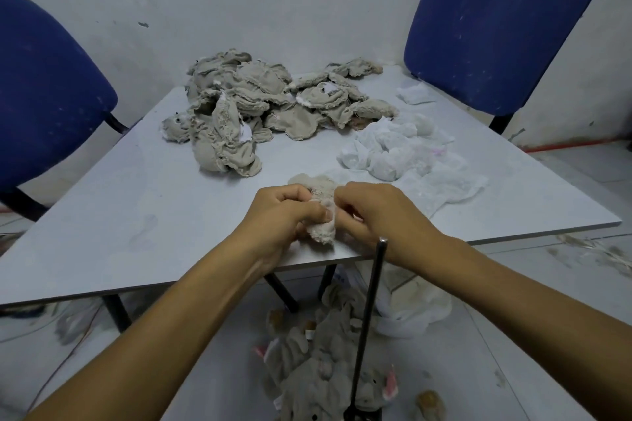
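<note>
Near the table's front edge my left hand [289,214] and my right hand [372,212] both pinch one small beige plush piece [319,196]. The piece lies between my fingers, partly hidden by them, with its lower end bunched at the table edge. A thin dark metal rod [371,311] stands upright below my right wrist.
A heap of beige fabric toy skins [266,106] covers the back of the grey table [136,215]. White fabric pieces [403,150] lie to the right. Blue chairs stand at the left [44,89] and back right [496,24]. Grey plush toys [328,362] lie on the floor below.
</note>
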### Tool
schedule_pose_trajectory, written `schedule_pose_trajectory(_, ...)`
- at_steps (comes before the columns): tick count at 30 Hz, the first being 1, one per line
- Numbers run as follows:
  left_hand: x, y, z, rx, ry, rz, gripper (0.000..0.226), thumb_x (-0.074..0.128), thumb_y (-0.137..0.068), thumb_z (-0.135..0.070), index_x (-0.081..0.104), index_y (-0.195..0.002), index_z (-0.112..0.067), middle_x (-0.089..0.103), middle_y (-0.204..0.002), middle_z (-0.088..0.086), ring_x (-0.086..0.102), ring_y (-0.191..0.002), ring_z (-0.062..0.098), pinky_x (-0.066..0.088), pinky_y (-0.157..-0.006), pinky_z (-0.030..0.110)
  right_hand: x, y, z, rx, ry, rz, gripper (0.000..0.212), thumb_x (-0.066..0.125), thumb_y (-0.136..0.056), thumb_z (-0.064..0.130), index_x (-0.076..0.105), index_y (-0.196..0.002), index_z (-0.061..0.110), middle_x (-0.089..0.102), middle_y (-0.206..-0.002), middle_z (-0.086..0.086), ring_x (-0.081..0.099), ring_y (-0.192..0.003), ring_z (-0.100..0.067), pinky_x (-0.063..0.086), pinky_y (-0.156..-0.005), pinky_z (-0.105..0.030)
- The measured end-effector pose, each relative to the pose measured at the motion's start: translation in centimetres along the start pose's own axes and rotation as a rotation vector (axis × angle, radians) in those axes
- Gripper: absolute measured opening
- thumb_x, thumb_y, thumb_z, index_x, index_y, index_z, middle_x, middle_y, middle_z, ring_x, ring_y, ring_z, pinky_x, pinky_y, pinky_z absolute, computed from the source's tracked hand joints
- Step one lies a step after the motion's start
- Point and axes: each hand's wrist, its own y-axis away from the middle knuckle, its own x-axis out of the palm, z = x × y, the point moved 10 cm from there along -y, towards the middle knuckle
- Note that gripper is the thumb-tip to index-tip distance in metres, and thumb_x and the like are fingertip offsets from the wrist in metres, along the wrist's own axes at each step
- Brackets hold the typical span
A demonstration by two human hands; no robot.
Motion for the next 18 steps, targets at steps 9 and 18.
schedule_pose_trajectory(9, -1.3, 0.8, -0.6, 0.160, -0.284, -0.269, 0.014, 0.068, -0.057, -0.028, 0.060, -0.048, -0.021, 0.056, -0.068, -0.005, 0.050, -0.057, 0.014, 0.039, -0.053, 0.031, 0.5, 0.7, 0.5, -0.005, -0.005, -0.001, 0.032, 0.058, -0.088, 0.011, 0.037, -0.066, 0.015, 0.033, -0.057, 0.007, 0.037, -0.056, -0.022, 0.032, -0.056, -0.042)
schedule_pose_trajectory(18, 1.5, 0.2, 0.1, 0.102, -0.137, 0.183, 0.011, 0.071, -0.068, -0.016, 0.063, -0.075, -0.014, 0.061, -0.074, 0.007, 0.057, -0.066, 0.021, 0.050, -0.061, 0.032, -0.8, 0.3, -1.8, 0.165, -0.151, -0.010, 0.038, 0.055, -0.090, 0.022, 0.036, -0.058, 0.020, 0.040, -0.054, 0.004, 0.038, -0.054, -0.013, 0.033, -0.058, -0.042)
